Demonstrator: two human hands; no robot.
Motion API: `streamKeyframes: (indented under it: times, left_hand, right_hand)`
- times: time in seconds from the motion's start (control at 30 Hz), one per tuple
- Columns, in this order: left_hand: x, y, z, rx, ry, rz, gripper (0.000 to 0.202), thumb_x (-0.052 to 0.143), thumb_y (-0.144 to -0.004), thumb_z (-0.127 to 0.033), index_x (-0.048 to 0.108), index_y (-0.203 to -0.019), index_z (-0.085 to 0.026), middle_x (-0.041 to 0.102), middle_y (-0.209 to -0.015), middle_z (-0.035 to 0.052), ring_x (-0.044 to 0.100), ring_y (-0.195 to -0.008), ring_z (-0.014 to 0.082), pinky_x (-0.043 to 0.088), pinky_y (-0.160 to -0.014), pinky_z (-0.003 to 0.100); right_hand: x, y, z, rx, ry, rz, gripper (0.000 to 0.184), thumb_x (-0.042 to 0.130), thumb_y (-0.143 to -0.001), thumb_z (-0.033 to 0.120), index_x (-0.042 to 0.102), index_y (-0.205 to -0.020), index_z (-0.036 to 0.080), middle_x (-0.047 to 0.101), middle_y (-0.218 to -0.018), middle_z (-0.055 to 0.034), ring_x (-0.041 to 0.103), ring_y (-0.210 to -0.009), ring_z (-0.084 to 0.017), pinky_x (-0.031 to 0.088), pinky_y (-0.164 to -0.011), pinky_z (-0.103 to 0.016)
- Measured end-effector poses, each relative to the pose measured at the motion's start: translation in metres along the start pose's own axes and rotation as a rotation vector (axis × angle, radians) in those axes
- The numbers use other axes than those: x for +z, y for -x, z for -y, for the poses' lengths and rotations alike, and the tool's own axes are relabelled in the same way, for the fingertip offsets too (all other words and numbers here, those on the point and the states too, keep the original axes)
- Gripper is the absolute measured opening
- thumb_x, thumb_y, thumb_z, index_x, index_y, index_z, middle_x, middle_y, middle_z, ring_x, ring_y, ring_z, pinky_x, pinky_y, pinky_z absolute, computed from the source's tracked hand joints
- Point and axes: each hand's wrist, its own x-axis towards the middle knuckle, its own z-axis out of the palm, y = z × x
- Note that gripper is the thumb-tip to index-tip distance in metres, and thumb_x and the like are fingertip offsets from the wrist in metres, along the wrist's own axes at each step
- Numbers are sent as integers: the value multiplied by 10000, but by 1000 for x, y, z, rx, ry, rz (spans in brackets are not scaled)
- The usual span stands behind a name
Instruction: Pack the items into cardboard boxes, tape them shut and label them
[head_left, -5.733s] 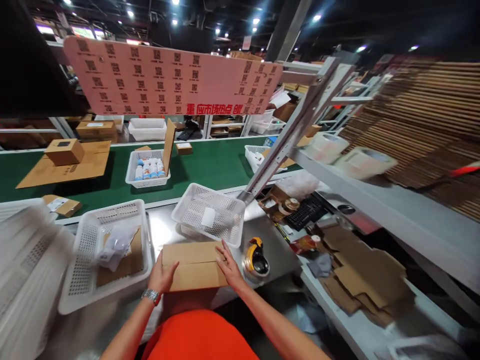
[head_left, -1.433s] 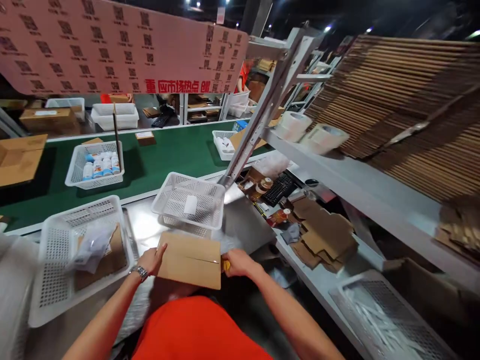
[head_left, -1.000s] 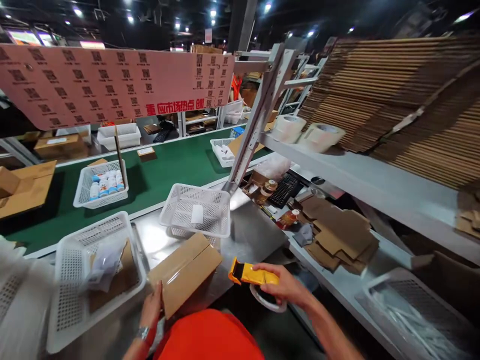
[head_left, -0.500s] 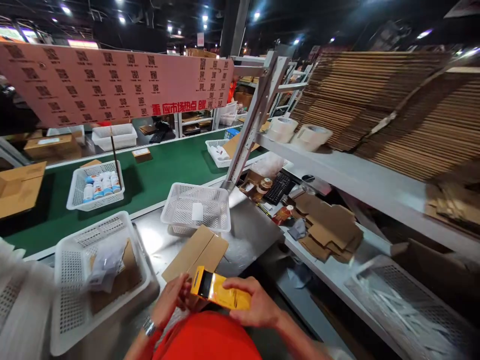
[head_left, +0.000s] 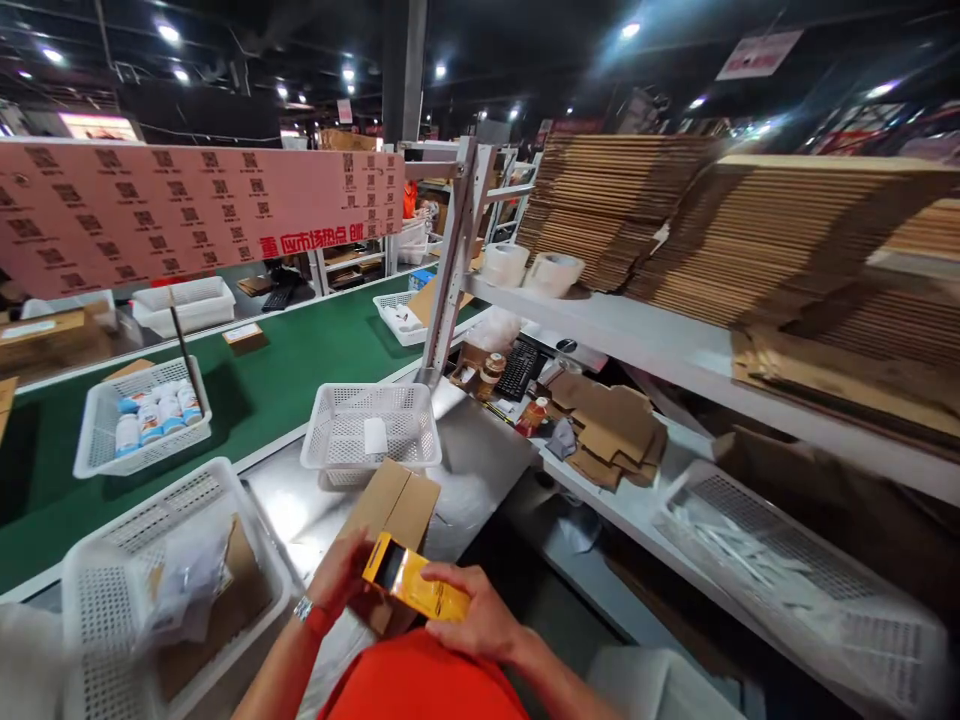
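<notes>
My right hand [head_left: 476,612] is closed around a flat yellow package [head_left: 416,582], with the thumb on top. The package has a dark window near its left end and a shiny surface. At that left end is my left hand [head_left: 341,572], with its fingers curled and partly hidden behind the package. Whether these fingers grip the package or the cardboard cannot be made out. Just beyond and under both hands, a brown cardboard box [head_left: 401,500] lies tilted on the metal table. Clear plastic wrap [head_left: 461,505] is beside it.
A white basket [head_left: 371,465] with a paper slip stands ahead. A larger basket [head_left: 255,500] at left holds plastic-bagged goods and cardboard. Behind runs a green conveyor [head_left: 300,345] carrying a basket of bottles [head_left: 94,440]. At right, a shelf [head_left: 637,330] bears tape rolls [head_left: 553,273] and stacked cardboard [head_left: 810,240].
The view has turned to the right, so the surroundings sit further left. My left hand's fingers are now closer against the package's end. My right hand keeps its hold on the yellow package.
</notes>
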Motion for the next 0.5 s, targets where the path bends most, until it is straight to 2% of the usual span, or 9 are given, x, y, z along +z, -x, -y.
streamKeyframes:
  times: [0.07, 0.13, 0.23, 0.33, 0.4, 0.5]
  left_hand:
    - [1, -3, -1, 32, -75, 6, 649, 941, -617, -789, 747, -752, -185, 601, -643, -8, 504, -588, 133, 421, -565, 292]
    - [0, -9, -1, 84, -156, -19, 651, 958, -546, -778, 669, -646, -203, 573, -605, -16, 480, -577, 125, 412, -586, 294]
    - [-16, -24, -12, 215, -304, -131, 671, 894, -521, -830, 625, -607, -221, 587, -595, -9, 485, -582, 135, 395, -607, 292]
    - [-50, -45, -39, 354, -492, -302, 694, 729, -606, -922, 661, -637, -232, 575, -579, -8, 501, -584, 165, 410, -606, 310]
    - [-70, -61, -56, 390, -597, -387, 737, 637, -613, -975, 663, -627, -238, 584, -578, 7, 535, -605, 188, 447, -623, 328]
    - [-76, -82, -62, 358, -659, -397, 753, 622, -588, -993, 640, -580, -240, 603, -575, 29, 557, -601, 202, 481, -615, 348]
  right_hand:
    - [6, -5, 1, -8, -42, -3, 647, 968, -682, 426, 855, -1288, 232, 841, -1024, -51, 684, -800, -185, 574, -726, -299]
    - [11, -10, 3, -7, -61, -7, 664, 972, -691, 441, 848, -1309, 232, 839, -1033, -49, 689, -807, -186, 582, -728, -302]
    - [9, -14, 8, 27, -23, -12, 667, 957, -706, 411, 841, -1339, 236, 853, -1082, -56, 695, -789, -182, 581, -707, -299]
    - [-15, -5, 12, 53, 113, -35, 632, 915, -723, 353, 852, -1345, 262, 871, -1149, -67, 698, -759, -183, 578, -683, -304]
    - [-37, 6, 8, 72, 211, -63, 620, 892, -720, 319, 862, -1337, 269, 877, -1160, -74, 707, -770, -199, 589, -702, -320]
    - [-60, 21, -11, 181, 234, -96, 637, 871, -675, 291, 871, -1310, 241, 876, -1107, -79, 710, -773, -209, 597, -718, -336]
